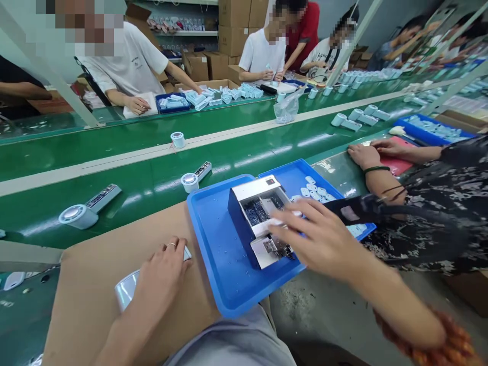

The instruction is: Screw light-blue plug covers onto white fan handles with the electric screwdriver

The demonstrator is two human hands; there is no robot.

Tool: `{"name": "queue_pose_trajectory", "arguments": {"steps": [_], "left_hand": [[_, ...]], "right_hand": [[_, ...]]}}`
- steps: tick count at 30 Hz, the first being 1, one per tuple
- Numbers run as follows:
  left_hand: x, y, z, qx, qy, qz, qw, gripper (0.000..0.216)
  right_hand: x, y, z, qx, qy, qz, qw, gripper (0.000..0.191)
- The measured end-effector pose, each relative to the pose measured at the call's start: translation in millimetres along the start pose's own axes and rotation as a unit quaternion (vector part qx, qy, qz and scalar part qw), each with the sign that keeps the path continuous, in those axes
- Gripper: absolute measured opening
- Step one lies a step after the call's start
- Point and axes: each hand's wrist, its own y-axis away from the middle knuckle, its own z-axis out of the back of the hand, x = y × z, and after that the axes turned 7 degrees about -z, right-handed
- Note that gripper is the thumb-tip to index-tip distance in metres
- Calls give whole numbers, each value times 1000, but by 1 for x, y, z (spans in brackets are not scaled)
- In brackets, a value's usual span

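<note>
My left hand is closed over a light-blue handheld fan lying on a cardboard sheet. Its round head shows at the wrist side and its handle end beyond the fingers; the middle is hidden. My right hand, smeared by motion, hovers over the front right of a screw feeder box with many small dark screws in its open top. The box stands in a blue tray with a few loose screws. A black tool shows behind my right hand; whether I hold it is unclear.
A second blue tray holds small white-blue parts. Fans with open handles lie on the green conveyor. At right, a co-worker's hands rest by a red sheet. Several people sit across the belt.
</note>
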Motion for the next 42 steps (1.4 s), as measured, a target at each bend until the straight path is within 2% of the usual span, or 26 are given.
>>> {"name": "queue_pose_trajectory", "arguments": {"steps": [1, 3, 5, 8, 10, 13, 16, 19, 22, 24, 26, 29, 30, 32, 34, 35, 38, 42], "left_hand": [[1, 2, 1, -5, 3, 0, 1000, 34], [6, 6, -2, -33, 16, 1, 999, 35], [14, 12, -5, -59, 61, 9, 996, 35], [23, 23, -5, -70, 198, -3, 978, 35], [24, 33, -1, -89, 298, -41, 949, 34], [13, 45, 0, -134, 418, -102, 893, 34], [-6, 44, -14, -179, 489, -172, 836, 40], [-24, 31, -37, -263, 506, -219, 792, 42], [-34, 17, -54, -346, 481, -228, 772, 39], [-35, 12, -57, -354, 470, -216, 779, 38], [-35, 10, -54, -351, 465, -203, 787, 37], [-36, 12, -45, -372, 470, -201, 775, 33], [-38, 13, -42, -378, 484, -208, 761, 32], [-43, 13, -36, -394, 529, -232, 715, 32], [-50, 11, -34, -418, 564, -260, 663, 32], [-54, 11, -34, -429, 568, -271, 648, 31], [-65, 9, -38, -439, 551, -271, 656, 28], [-69, 11, -42, -431, 573, -214, 663, 32]], "right_hand": [[0, 8, -2, -49, -45, -43, 997, 68], [-1, 22, -6, -153, -142, -137, 968, 76], [-3, 36, -13, -211, -207, -189, 937, 82], [-6, 53, -23, -233, -257, -211, 914, 85], [-12, 62, -30, -250, -296, -238, 891, 81], [-26, 70, -40, -202, -360, -281, 866, 66], [-38, 70, -45, -110, -383, -278, 874, 58], [-39, 62, -49, -81, -351, -247, 899, 62], [-32, 45, -58, -87, -318, -223, 917, 73], [-29, 35, -65, -83, -305, -205, 926, 74], [-28, 30, -69, -113, -291, -195, 930, 80], [-25, 40, -64, -244, -262, -210, 910, 94], [-22, 47, -60, -281, -261, -219, 897, 91], [-16, 64, -47, -320, -280, -229, 875, 76], [-8, 81, -34, -315, -314, -231, 865, 61], [-3, 89, -28, -298, -327, -233, 866, 54], [12, 111, -23, -247, -330, -234, 881, 41], [36, 133, -38, -276, -294, -202, 893, 36]]}}
